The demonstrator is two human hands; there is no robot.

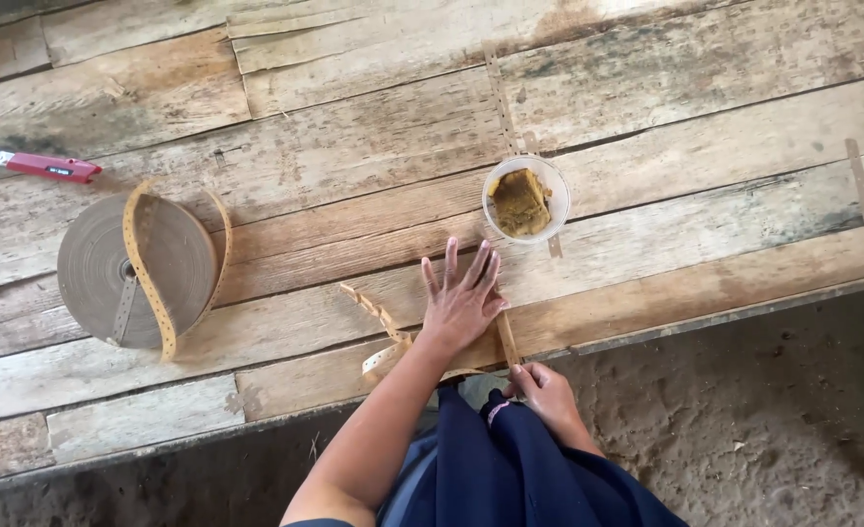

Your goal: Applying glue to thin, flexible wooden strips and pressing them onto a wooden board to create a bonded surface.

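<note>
My left hand (463, 298) lies flat on the wooden table (647, 146), fingers spread, pressing down near a brown paper tape strip (506, 337). My right hand (544, 388) pinches the near end of that strip at the table's front edge. A loose perforated tape piece (378, 322) curls just left of my left wrist. Directly beyond my fingertips stands a small clear cup (527, 198) holding a brownish wet sponge.
A large roll of brown paper tape (137, 268) lies flat at the left, with a loose perforated strip looped over it. A red utility knife (46, 167) rests at the far left. Tape strips are stuck to the planks at centre back and right. Dirt floor lies below.
</note>
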